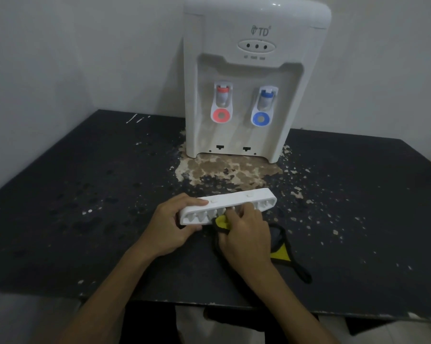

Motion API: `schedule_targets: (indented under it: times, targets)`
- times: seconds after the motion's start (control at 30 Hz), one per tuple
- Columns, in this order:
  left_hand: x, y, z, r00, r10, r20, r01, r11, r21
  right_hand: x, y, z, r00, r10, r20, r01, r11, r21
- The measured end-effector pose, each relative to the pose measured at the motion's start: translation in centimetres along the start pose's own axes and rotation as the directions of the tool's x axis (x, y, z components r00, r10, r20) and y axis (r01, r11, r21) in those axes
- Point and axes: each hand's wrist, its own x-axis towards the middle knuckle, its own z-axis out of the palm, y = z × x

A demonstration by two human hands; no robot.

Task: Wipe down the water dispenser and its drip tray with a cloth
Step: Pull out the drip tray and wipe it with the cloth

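Drip tray [234, 198] is off the water dispenser [246, 78], on the desk [85, 194] right in front of the person. Long axis runs left-right, ribbed side tipped toward them. Left hand [171, 227] grips its left end. Right hand [244, 234] pinches the cloth [220, 222] against the ribs approx. mid-tray. Next stroke prob. runs rightward.
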Motion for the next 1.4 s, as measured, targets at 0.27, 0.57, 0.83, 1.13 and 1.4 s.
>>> schedule_targets:
  times: [0.27, 0.57, 0.83, 1.13, 1.4]
  targets:
    - [0.1, 0.1, 0.0, 0.998, -0.058, 0.022, 0.058, 0.998, -0.015, -0.5, 0.9, 0.6, 0.996, -0.021, -0.084, 0.044, 0.961, 0.275]
    - [0.0, 0.4, 0.0, 0.996, -0.084, 0.029, 0.085, 0.996, -0.039, 0.3, 0.5, 0.1, 0.998, -0.064, 0.000, 0.064, 0.989, 0.133]
    - [0.1, 0.6, -0.1, 0.980, -0.197, 0.031, 0.199, 0.975, -0.096, 0.1, 2.4, -2.5, 0.981, 0.183, 0.058, -0.186, 0.827, 0.530]
    - [0.2, 0.5, -0.3, 0.972, -0.228, 0.052, 0.233, 0.964, -0.125, 1.7, 2.1, -1.4, 0.975, 0.062, -0.213, 0.045, 0.884, 0.465]
    - [0.2, 0.4, -0.3, 0.971, -0.230, 0.070, 0.237, 0.962, -0.132, 0.8, 1.0, -0.4, 0.999, -0.011, -0.030, 0.014, 0.995, 0.099]
